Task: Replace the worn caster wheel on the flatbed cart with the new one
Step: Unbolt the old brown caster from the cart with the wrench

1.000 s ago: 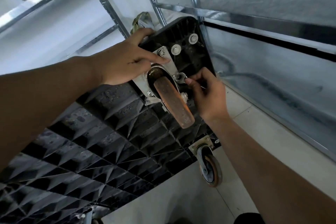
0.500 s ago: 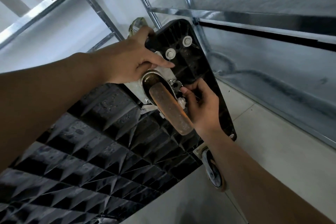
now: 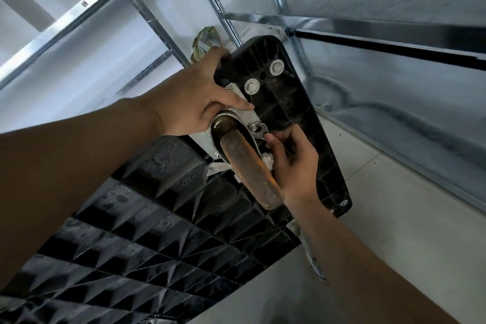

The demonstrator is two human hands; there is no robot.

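Down low and closest, black underside of the flatbed cart [image 3: 157, 231], full of hard bumpy ribs, tipped up on its edge. Just past it, a bit of another wheel [image 3: 314, 258], mostly hidden behind the right arm.

Up a little, right hand [image 3: 292, 163], fingers curled, pinching a small silver wrench [image 3: 259, 131]. Wrench head set on a nut [image 3: 253, 127] at the corner of the metal plate [image 3: 244, 117].

Just beside that hand, worn caster wheel [image 3: 249, 171]: brown, dusty, sticking out from the cart toward the camera. Probably hard rubber, stiff, not squishy at all. Probably heavy for so small a thing, with its metal fork and plate. Likely to spin and swivel, so no good to hold by the round part. Better to hold by the flat plate or the fork. Keep a hand under it at the last nut, ready for a drop. Dusty too, so maybe a bit slippery.

Farther up, left hand [image 3: 194, 102], fingers wrapped over the cart's top edge, thumb pressed flat on the plate, holding it all steady. Past the thumb, two bolts with white washers [image 3: 252, 86].

Behind the cart, a green strap [image 3: 203, 42] and shiny shelf rails [image 3: 65, 25]. No new wheel anywhere in sight.
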